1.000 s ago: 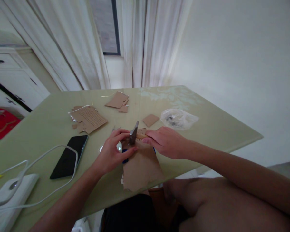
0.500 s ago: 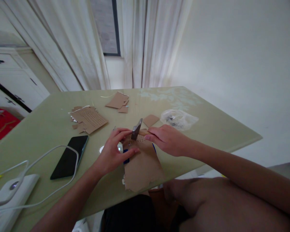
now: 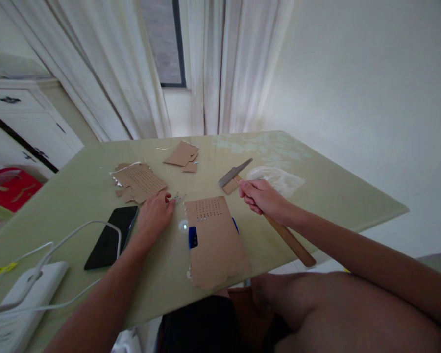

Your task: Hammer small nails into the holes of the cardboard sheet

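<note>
My right hand [image 3: 262,198] is wrapped round the wooden handle of a hammer [image 3: 289,239], close below its metal head, above the table. The head points to the far left, over a small cardboard square. My left hand [image 3: 157,211] rests low on the table with its fingers curled together, at a small pile of thin nails [image 3: 179,198]; whether a nail is between the fingertips is hidden. Between my hands lies a brown cardboard sheet [image 3: 216,245] with rows of small holes at its far end and a few nail heads showing there. A blue object [image 3: 193,237] shows at its left edge.
Torn cardboard pieces [image 3: 141,181] lie at the left and more cardboard [image 3: 182,154] farther back. A clear plastic bag [image 3: 277,179] is behind my right hand. At left are a phone [image 3: 112,238], a white cable and a power strip [image 3: 25,299].
My left hand has left the cardboard sheet and moved left to the nails. My right hand has drawn the hammer away to the right, uncovering the holed end of the sheet.
</note>
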Demonstrator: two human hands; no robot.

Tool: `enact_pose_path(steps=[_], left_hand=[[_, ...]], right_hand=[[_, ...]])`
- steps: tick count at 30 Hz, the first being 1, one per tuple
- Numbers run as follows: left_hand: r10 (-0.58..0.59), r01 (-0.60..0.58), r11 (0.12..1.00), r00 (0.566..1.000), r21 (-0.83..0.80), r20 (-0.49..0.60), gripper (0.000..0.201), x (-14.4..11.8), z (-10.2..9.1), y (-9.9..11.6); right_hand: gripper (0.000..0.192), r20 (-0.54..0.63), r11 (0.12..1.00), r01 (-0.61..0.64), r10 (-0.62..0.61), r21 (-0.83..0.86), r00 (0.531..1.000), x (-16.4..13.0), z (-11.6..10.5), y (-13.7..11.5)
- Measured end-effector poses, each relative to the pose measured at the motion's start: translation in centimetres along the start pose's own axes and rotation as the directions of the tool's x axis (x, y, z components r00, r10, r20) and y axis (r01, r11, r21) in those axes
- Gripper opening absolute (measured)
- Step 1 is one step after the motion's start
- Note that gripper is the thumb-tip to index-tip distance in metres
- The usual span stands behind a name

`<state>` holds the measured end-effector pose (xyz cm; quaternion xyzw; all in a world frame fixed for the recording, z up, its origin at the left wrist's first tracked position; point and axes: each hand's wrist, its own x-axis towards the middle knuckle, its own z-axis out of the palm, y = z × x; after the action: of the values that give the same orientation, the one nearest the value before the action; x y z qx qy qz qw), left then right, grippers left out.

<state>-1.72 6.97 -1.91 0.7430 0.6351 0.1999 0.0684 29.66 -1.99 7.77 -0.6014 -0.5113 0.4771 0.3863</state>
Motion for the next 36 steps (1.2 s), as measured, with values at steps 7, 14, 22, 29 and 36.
enact_pose_path(steps=[7, 14, 22, 29, 36], left_hand=[[-0.001, -0.001, 0.998, 0.999, 0.056, 0.039, 0.028, 0.4, 0.4, -1.2], [0.035, -0.034, 0.999, 0.999, 0.014, -0.023, 0.022, 0.1, -0.2, -1.5], [0.246, -0.323, 0.735, 0.946, -0.595, -0.21, 0.028, -3.5, -2.7, 4.2], [0.322, -0.359, 0.648, 0.928, -0.671, -0.186, 0.017, -5.1, -3.3, 6.2], [0.371, -0.395, 0.685, 0.912, -0.612, -0.174, 0.019, -5.2, -2.9, 6.2]], right_hand=[[0.04, 0.061, 1.0, 0.029, -0.029, 0.001, 0.998, -0.3, -0.2, 0.1], [0.039, 0.084, 0.999, 0.031, -0.027, -0.04, 0.996, -0.4, 0.1, -0.1], [0.039, 0.089, 0.997, 0.025, -0.019, -0.068, 0.996, -0.2, 0.2, 0.4], [0.04, 0.087, 0.994, 0.022, -0.012, -0.109, 0.996, -0.1, 0.1, 0.5], [0.04, 0.112, 0.993, 0.023, -0.01, -0.115, 0.994, -0.2, 0.1, 0.7]])
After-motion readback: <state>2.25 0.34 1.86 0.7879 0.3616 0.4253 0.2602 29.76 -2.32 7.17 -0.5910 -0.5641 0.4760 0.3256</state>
